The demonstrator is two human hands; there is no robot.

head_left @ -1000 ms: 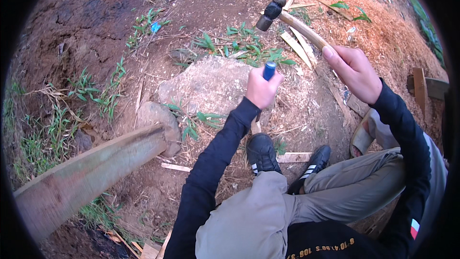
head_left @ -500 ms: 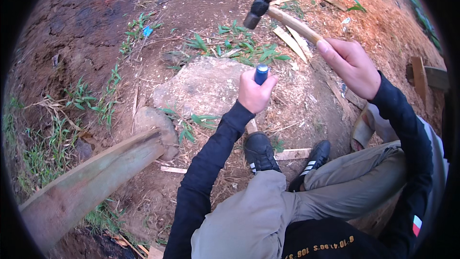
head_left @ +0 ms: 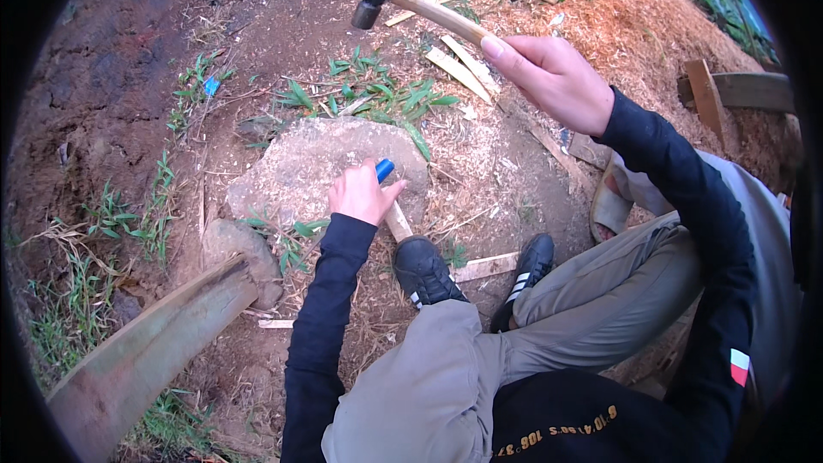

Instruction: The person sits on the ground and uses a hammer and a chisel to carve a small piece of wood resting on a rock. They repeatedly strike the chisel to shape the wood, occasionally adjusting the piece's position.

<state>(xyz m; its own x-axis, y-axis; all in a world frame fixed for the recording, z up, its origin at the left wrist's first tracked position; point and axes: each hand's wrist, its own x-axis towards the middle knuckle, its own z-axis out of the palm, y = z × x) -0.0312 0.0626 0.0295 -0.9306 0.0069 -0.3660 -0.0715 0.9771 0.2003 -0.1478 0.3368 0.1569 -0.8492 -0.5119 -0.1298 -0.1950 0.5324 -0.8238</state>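
My right hand (head_left: 555, 79) grips the wooden handle of a ball-peen hammer (head_left: 446, 17). Its dark metal head is raised over the ground at the upper middle, pointing left. Lower down, my left hand (head_left: 360, 193) is closed loosely around a blue cylindrical handle (head_left: 385, 170), which tilts up to the right out of the fist. Whatever the handle ends in is hidden below the hand. Under that hand lies a flat stone (head_left: 296, 159) dusted with wood chips. A light strip of wood (head_left: 397, 221) shows between the hand and my shoe.
A long curved plank (head_left: 154, 334) slants in from the lower left, its end against a smaller rock (head_left: 240, 249). Another person's sandalled foot (head_left: 610, 210) is close on the right. Wood slats (head_left: 459, 73) and sawdust (head_left: 591, 34) cover ground ahead. My shoes (head_left: 424, 270) stand near the stone.
The blue handle has gone from upright to tilted, and my left hand has lowered toward the stone, its grip looser. The whole view has shifted; the hammer stays raised.
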